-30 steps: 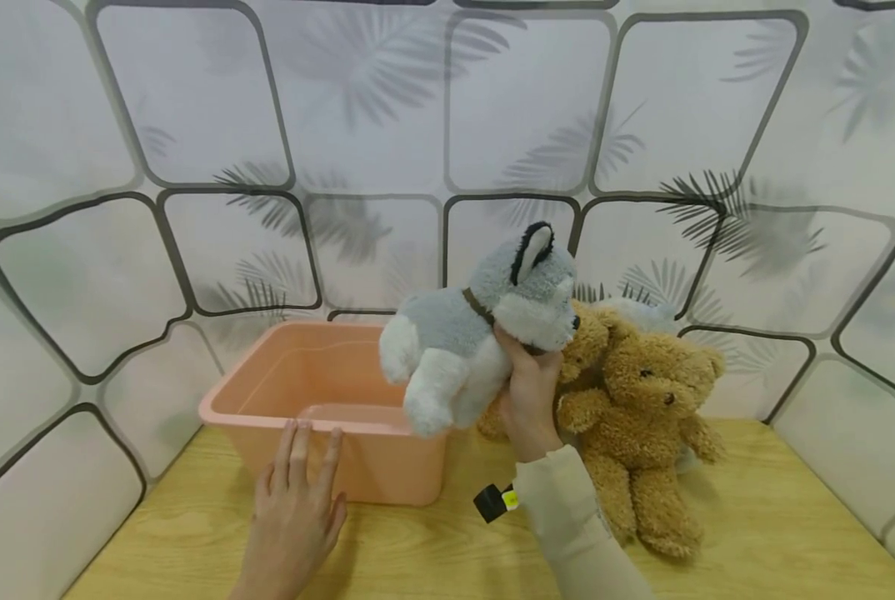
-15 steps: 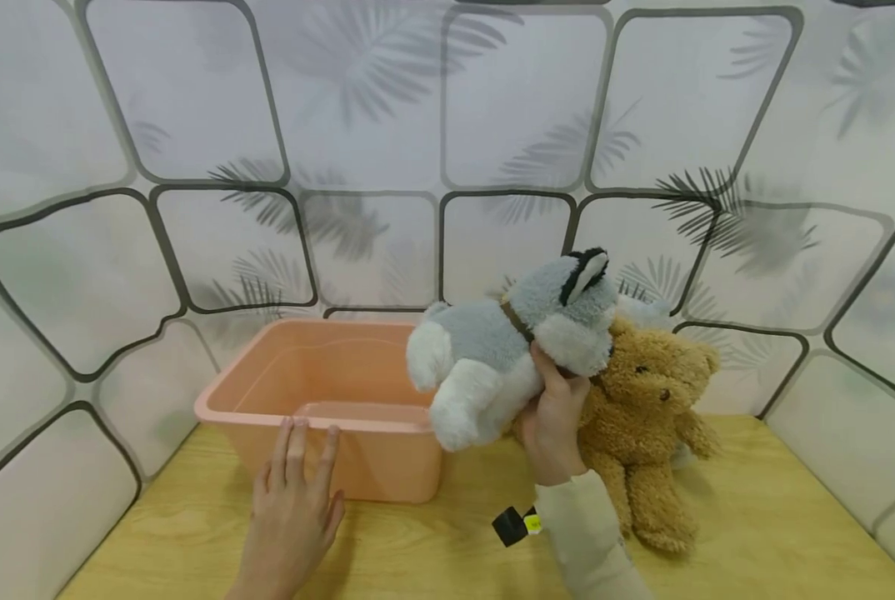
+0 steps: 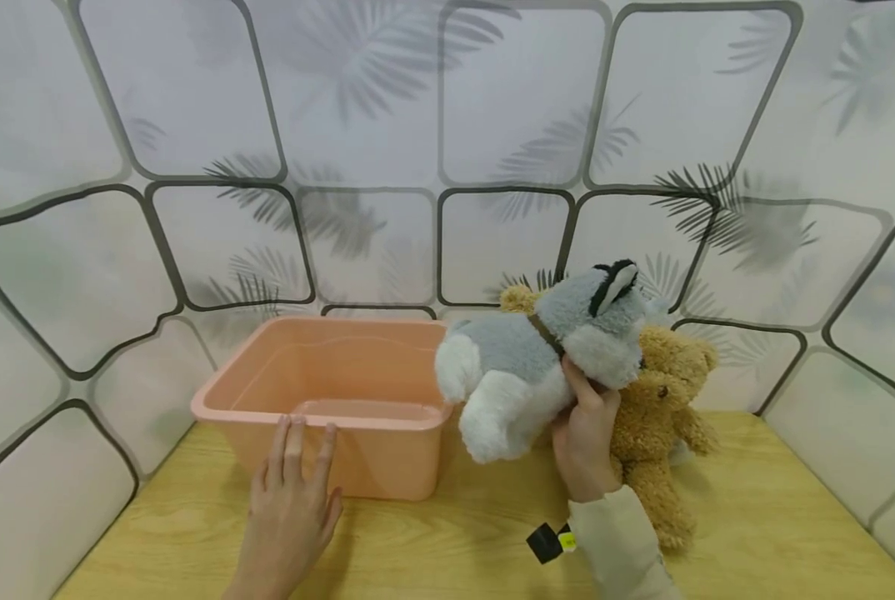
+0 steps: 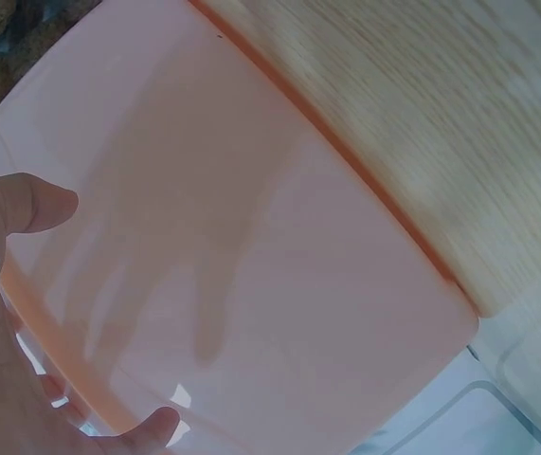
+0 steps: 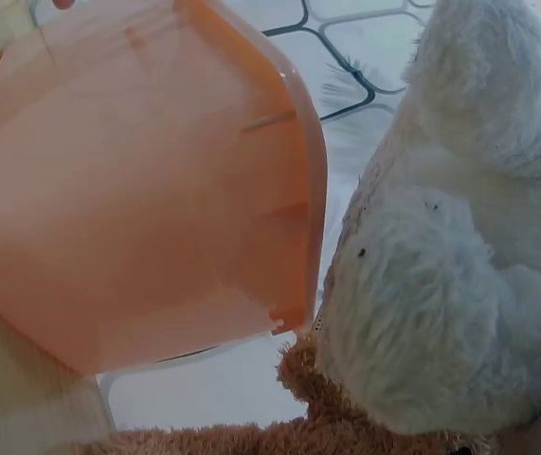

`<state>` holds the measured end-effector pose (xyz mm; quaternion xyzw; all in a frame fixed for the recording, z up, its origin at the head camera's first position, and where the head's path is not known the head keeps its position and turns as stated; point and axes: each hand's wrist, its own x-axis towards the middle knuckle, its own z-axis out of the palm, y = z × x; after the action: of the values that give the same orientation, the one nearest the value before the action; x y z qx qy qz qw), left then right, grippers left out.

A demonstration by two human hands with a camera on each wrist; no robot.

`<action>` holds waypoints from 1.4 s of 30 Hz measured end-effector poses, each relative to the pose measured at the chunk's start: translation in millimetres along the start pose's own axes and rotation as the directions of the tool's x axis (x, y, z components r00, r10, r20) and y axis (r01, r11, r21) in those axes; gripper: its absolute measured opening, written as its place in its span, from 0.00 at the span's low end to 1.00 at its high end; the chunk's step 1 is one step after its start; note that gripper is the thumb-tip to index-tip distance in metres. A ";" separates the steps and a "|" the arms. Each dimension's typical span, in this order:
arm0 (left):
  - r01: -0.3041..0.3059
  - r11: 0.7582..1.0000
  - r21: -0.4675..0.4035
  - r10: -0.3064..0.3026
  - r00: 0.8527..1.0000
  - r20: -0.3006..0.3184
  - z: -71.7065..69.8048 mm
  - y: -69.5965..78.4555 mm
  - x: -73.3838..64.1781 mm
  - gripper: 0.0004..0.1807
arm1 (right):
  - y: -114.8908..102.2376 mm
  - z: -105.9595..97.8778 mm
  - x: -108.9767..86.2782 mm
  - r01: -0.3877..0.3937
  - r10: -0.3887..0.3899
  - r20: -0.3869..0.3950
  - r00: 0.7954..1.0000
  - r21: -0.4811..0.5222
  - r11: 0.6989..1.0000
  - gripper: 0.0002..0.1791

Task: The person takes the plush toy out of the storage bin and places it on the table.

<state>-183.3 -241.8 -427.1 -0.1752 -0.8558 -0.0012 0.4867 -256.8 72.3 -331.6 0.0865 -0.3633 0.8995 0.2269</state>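
My right hand (image 3: pixel 587 425) holds a grey and white plush husky (image 3: pixel 503 367) by its chest, just below the brown collar. It hangs in the air right of the pink plastic bin (image 3: pixel 410 467), its head to the right. In the right wrist view the plush husky's white fur (image 5: pixel 431 303) fills the right side. My left hand (image 3: pixel 290 500) rests against the bin's near rim, fingers fairly straight. In the left wrist view its thumb (image 4: pixel 43 204) lies along the bin's outer wall. Behind the husky sits a brown teddy bear (image 3: pixel 653 433), partly covered.
Another tan plush (image 3: pixel 518 298) shows behind the husky, mostly hidden. A small black item with a yellow label (image 3: pixel 545 543) is beside the right sleeve (image 3: pixel 620 533). The wooden tabletop (image 3: pixel 447 550) ends at a patterned curtain (image 3: pixel 372 242) around the back and sides.
My right hand has carried the plush husky to the right and slightly down, away from above the bin and in front of the teddy bears. My left hand stays at the rim.
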 end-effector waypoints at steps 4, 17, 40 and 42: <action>-0.005 1.000 0.007 0.005 1.000 -0.006 0.1 -0.6 1.4 0.34 | -6.6 -6.0 -1.8 -0.005 0.005 -0.008 1.000 -0.006 1.000 0.19; 0.009 1.000 -0.018 -0.009 1.000 -0.014 0.5 -0.2 0.8 0.34 | -22.4 -26.8 -13.8 -0.032 0.040 0.066 0.997 -0.126 0.992 0.22; 0.007 1.000 -0.011 -0.007 1.000 0.014 -2.1 -0.6 0.2 0.35 | -11.8 -56.7 -39.6 0.021 0.050 0.109 0.993 -0.565 0.825 0.25; 0.005 1.000 -0.012 -0.005 1.000 0.011 -2.0 -0.4 0.2 0.34 | -10.5 -58.0 -40.1 0.023 0.048 0.107 0.993 -0.574 0.819 0.25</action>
<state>-181.9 -242.5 -425.8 -0.1759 -0.8588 -0.0064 0.4811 -216.0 105.3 -379.8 0.0643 -0.6304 0.7432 0.2148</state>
